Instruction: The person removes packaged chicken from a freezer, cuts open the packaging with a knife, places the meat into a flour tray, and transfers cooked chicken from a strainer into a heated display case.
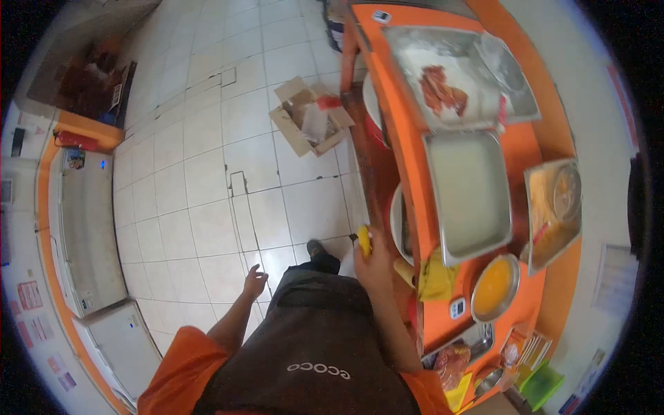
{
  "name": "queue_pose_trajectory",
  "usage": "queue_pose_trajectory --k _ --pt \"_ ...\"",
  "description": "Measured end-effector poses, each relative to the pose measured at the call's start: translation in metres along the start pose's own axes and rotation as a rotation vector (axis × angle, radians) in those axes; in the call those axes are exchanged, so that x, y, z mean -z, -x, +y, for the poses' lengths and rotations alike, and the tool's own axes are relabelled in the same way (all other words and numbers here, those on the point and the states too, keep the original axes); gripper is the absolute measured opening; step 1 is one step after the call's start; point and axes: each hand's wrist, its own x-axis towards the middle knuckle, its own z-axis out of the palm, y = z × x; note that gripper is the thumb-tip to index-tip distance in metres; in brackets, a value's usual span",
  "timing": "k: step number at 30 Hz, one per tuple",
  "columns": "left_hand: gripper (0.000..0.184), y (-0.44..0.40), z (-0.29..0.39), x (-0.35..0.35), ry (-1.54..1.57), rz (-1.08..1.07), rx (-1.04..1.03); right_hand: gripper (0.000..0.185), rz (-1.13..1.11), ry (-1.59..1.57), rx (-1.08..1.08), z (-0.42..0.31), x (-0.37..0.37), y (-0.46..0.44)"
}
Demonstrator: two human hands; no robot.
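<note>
My left hand (256, 282) hangs over the tiled floor, its fingers loosely apart and nothing in them. In my right hand (372, 254), beside the orange counter, is a small yellow object (364, 240) with a dark bit near it; its kind cannot be made out. Closest to that hand on the counter is a yellow cloth (438, 277) draped over the edge. Behind the cloth stand a metal tray of pale liquid (470, 194) and a metal bowl of orange-yellow liquid (495, 285).
Along the orange counter (408, 162), a metal tray of white powder (415, 59) holds reddish meat pieces (440, 91). Another tray (553, 238) contains a strainer (566, 192). An open cardboard box (294, 131) sits on the floor ahead. White chest freezers (86, 228) line the left wall.
</note>
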Motion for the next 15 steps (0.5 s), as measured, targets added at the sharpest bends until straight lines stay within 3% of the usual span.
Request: queue_pose_trajectory --k 3,5,9,11,12,14,15 --pt "0.062 0.004 -0.021 0.040 0.170 0.123 0.157 0.042 -0.044 0.108 0.076 0.020 -0.076 -0.094" --pt "0.059 0.021 -0.013 0.058 0.364 0.197 0.290 0.041 -0.080 0.102 -0.031 0.098 -0.154 -0.160" --pt "0.049 0.050 -0.037 0.071 0.216 0.254 0.378 0.039 -0.178 0.388 -0.086 0.147 -0.239 -0.307" --pt "0.044 0.071 -0.044 0.064 0.079 0.314 0.478 0.036 -0.215 0.363 -0.161 0.214 -0.296 -0.385" --pt "0.043 0.084 -0.028 0.065 0.226 0.297 0.501 0.035 -0.200 0.413 -0.178 0.228 -0.315 -0.418" --pt "0.044 0.101 -0.045 0.055 0.038 0.265 0.547 0.036 -0.231 0.538 -0.139 0.286 -0.355 -0.492" --pt "0.046 0.098 -0.016 0.054 0.204 0.267 0.815 0.035 -0.259 0.611 -0.095 0.310 -0.367 -0.527"
